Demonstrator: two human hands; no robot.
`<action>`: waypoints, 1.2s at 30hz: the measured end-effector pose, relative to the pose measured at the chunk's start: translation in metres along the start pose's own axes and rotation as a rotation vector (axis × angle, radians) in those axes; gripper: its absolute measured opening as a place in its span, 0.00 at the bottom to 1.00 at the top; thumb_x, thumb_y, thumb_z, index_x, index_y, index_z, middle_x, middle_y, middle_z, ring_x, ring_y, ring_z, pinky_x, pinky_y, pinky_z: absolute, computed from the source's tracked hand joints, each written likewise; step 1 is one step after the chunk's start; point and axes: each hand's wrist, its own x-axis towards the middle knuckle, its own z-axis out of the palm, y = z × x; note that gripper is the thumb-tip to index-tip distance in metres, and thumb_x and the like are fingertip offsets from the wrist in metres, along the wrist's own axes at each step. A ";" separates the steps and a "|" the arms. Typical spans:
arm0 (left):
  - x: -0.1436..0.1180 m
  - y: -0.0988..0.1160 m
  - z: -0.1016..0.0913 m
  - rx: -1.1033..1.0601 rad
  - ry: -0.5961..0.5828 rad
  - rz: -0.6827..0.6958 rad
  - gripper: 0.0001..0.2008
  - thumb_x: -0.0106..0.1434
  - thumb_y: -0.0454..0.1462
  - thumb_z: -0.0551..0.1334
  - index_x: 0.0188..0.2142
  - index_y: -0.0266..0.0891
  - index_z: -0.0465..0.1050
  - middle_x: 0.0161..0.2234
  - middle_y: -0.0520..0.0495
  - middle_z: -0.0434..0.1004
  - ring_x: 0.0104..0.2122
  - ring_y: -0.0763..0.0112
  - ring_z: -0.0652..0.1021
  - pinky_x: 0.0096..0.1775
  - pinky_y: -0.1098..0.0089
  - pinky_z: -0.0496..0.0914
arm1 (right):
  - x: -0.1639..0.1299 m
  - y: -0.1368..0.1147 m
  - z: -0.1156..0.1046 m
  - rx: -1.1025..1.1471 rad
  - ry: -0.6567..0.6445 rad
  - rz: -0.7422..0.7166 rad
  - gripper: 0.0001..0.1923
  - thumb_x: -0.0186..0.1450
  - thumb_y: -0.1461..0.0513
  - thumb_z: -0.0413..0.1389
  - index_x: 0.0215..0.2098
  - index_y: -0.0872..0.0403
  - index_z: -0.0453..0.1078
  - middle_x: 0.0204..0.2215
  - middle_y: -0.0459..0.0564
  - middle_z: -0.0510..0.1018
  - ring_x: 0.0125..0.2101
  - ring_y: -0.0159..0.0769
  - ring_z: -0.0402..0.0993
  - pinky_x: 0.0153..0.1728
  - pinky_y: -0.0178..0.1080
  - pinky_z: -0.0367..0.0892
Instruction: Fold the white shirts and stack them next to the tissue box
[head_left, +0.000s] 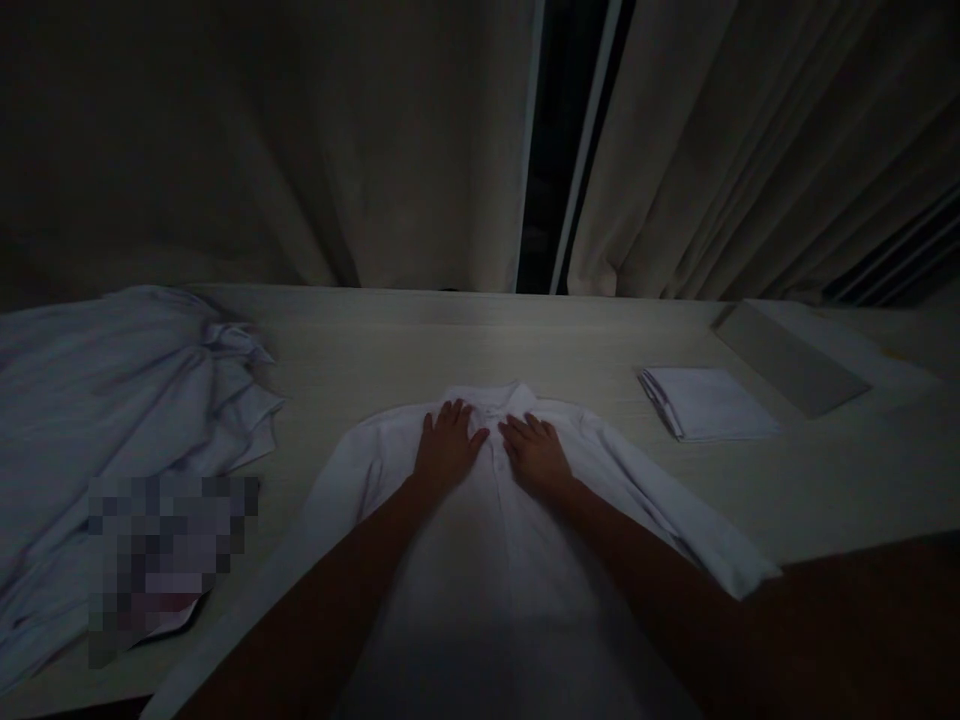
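Note:
A white button-up shirt (480, 560) lies spread flat on the pale table (360, 350), collar at the far end, sleeves angled out to both sides. My left hand (448, 448) rests palm down on the shirt's chest just left of the button line. My right hand (535, 452) lies flat on the chest just right of it. Fingers of both hands point toward the collar and are slightly apart. Neither hand grips the cloth.
A rumpled pile of white garments (112, 420) covers the table's left part. A folded white cloth (705, 402) sits to the right, with a flat grey slab (787, 360) beyond it. Beige curtains (337, 150) hang behind the table. The room is dim.

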 end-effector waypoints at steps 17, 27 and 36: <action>-0.019 -0.005 0.002 0.105 0.074 -0.150 0.37 0.68 0.54 0.39 0.64 0.28 0.55 0.67 0.31 0.52 0.66 0.50 0.55 0.63 0.52 0.52 | 0.034 0.027 0.005 0.100 0.286 0.322 0.21 0.70 0.67 0.41 0.56 0.58 0.67 0.52 0.58 0.73 0.53 0.42 0.65 0.54 0.42 0.57; -0.006 -0.010 0.003 0.087 -0.002 -0.179 0.38 0.67 0.56 0.39 0.66 0.33 0.52 0.68 0.36 0.48 0.67 0.50 0.52 0.64 0.49 0.49 | 0.049 0.030 0.011 -0.056 0.160 0.228 0.18 0.70 0.63 0.46 0.55 0.52 0.68 0.46 0.58 0.73 0.47 0.44 0.65 0.48 0.45 0.59; -0.007 -0.007 0.006 0.090 0.031 -0.224 0.38 0.67 0.54 0.40 0.66 0.28 0.52 0.68 0.33 0.49 0.67 0.49 0.50 0.64 0.47 0.48 | 0.055 0.023 0.015 -0.126 -0.027 -0.004 0.25 0.70 0.65 0.42 0.64 0.51 0.59 0.64 0.55 0.61 0.63 0.48 0.54 0.61 0.57 0.45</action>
